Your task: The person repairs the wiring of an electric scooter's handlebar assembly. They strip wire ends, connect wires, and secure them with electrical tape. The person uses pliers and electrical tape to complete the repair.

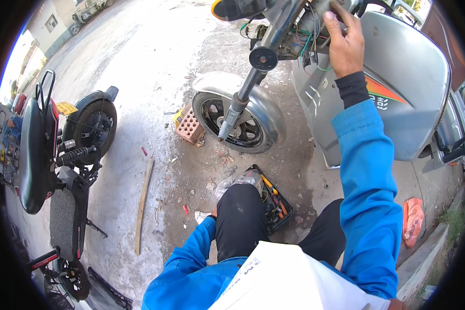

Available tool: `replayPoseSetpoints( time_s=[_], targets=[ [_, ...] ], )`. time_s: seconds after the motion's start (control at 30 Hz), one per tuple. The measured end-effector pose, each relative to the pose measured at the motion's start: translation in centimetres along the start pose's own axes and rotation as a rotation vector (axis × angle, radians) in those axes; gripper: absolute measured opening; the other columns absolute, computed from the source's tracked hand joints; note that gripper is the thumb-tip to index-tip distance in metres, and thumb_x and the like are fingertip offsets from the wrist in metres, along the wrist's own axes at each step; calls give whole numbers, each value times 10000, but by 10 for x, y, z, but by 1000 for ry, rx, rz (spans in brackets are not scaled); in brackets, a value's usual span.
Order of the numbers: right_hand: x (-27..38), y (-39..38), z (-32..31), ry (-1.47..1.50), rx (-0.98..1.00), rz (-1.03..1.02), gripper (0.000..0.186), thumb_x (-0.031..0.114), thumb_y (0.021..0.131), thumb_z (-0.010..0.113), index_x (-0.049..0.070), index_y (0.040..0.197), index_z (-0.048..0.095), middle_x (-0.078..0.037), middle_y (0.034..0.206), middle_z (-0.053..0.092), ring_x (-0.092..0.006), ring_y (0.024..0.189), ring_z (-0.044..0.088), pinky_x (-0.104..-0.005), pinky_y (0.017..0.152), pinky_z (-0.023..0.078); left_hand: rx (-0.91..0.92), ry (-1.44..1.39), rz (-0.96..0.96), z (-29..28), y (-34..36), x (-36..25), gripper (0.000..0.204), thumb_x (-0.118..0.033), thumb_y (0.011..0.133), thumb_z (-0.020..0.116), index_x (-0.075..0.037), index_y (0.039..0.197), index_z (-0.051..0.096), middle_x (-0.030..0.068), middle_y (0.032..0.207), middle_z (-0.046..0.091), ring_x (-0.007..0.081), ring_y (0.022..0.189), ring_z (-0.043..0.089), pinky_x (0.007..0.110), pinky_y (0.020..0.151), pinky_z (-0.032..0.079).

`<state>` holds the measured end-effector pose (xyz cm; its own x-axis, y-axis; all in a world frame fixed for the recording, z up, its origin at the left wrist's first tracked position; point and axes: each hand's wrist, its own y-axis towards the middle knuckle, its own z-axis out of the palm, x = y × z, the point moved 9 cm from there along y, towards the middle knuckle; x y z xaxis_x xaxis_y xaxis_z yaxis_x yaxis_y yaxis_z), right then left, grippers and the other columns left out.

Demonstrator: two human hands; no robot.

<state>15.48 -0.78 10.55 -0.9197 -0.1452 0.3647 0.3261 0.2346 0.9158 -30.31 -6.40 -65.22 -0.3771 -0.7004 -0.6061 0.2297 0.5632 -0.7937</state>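
Observation:
My right hand (345,44) is raised to the top of a silver three-wheeled or scooter-type vehicle, fingers curled at its opened wiring housing (307,39). Loose coloured wires and the dark front fork (250,82) are beside it. The silver body panel (405,62) lies to the right, and the front wheel (213,121) with its silver mudguard is below. My left hand (213,211) is down beside my left knee, mostly hidden by it. An open black tool tray (281,219) with orange-handled tools and a crumpled plastic bag (226,185) lie on the ground by my knees.
A black electric scooter (62,217) with a seat stands at the left. A perforated brick (188,126) is beside the front wheel, and a wooden stick (142,217) lies on the ground. An orange bag (412,219) lies near the right kerb (429,248). Parked vehicles are farther back.

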Motion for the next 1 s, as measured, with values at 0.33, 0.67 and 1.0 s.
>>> replayPoseSetpoints(
  time_s=[0.33, 0.67, 1.0],
  targets=[
    [-37, 15, 12, 121, -14, 81, 471, 281, 1032, 774, 83, 1447, 670, -120, 1268, 603, -257, 1210, 673, -365, 1043, 557, -6, -120, -56, 54, 46, 10, 623, -406, 988, 715, 70, 1378, 615, 264, 1236, 726, 390, 1131, 731, 459, 959, 577],
    [-75, 31, 4, 36, 124, 201, 606, 228, 978, 836, -50, 1433, 549, -190, 1244, 736, -238, 1153, 744, -348, 1016, 580, -100, 39, 78, 63, 96, -1, 638, -440, 941, 732, 75, 1313, 668, 265, 1203, 729, 405, 1105, 739, 486, 882, 609],
    [-74, 36, 2, -89, 163, 182, 579, 242, 966, 855, -25, 1397, 576, -185, 1213, 747, -241, 1103, 756, -351, 970, 592, -82, 12, 14, 46, 101, -35, 467, -281, 934, 734, 83, 1223, 689, 271, 1094, 749, 478, 919, 780, 577, 705, 653]
  ],
)
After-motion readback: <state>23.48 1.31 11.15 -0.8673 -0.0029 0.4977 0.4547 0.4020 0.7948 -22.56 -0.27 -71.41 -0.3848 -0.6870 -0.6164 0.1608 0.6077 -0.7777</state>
